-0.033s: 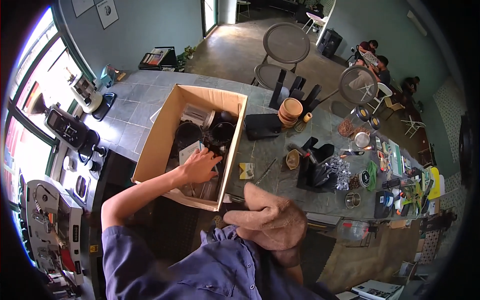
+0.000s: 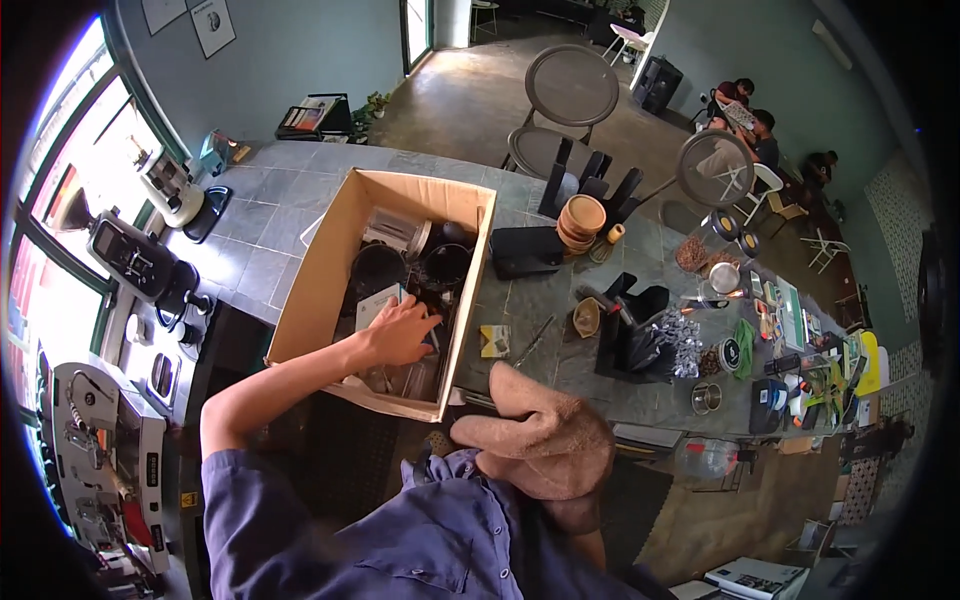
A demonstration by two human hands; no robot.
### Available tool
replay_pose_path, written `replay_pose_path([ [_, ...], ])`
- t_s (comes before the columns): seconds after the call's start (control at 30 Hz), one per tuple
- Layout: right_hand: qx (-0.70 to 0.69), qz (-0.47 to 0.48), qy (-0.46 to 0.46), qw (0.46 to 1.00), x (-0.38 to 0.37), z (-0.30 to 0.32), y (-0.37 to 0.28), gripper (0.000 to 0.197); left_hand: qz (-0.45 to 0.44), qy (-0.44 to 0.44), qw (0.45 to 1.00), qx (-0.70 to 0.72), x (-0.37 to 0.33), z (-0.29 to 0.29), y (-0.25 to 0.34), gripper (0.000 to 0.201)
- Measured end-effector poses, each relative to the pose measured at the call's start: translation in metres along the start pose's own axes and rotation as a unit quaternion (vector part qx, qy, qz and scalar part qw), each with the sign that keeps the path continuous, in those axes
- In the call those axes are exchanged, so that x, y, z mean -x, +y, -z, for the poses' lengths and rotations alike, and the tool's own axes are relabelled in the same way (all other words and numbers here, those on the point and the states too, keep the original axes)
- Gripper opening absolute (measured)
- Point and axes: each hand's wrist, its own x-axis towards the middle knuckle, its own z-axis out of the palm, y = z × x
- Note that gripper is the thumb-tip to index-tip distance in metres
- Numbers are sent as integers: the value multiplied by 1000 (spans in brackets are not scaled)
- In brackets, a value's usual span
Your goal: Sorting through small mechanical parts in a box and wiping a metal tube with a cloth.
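Observation:
My left hand [image 2: 402, 332] reaches down into an open cardboard box [image 2: 310, 300], its fingers bent and apart. It lies over a small white packet with a blue edge [image 2: 376, 303]; whether the fingertips touch anything below is hard to see. Two round black vessels, a left one [image 2: 378, 266] and a right one [image 2: 445, 264], sit beyond the fingers, near a clear plastic container [image 2: 398, 230]. Clear pieces lie at the box's near end. A brown cloth [image 2: 545, 435] covers my right hand in front of my body. Only part of that forearm shows, and its fingers are hidden.
Right of the box stand a black holder [image 2: 525, 252], stacked terracotta-coloured dishes [image 2: 579, 220] and a yellow-and-white packet [image 2: 494, 341]. Farther right are a black organizer [image 2: 632, 335], jars and a metal cup [image 2: 705, 399]. Grinders [image 2: 140, 255] and an espresso machine [image 2: 110, 450] stand left. People sit far off.

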Motion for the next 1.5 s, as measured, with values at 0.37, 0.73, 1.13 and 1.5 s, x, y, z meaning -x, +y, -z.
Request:
replay_pose_path([
  [0.37,39,-3,43,998,-1,-51,-11,20,-4,25,999,48,-28,-21,-16,23],
  [0.73,82,-1,96,992,13,-56,-11,22,209,-125,881,406,-77,-102,-16,39],
  [1.13,120,3,154,981,36,-48,-6,24,187,-124,863,452,-40,-8,-26,30],
  [1.5,138,29,145,979,44,-60,1,26,234,-109,947,189,23,-4,-95,31],
])
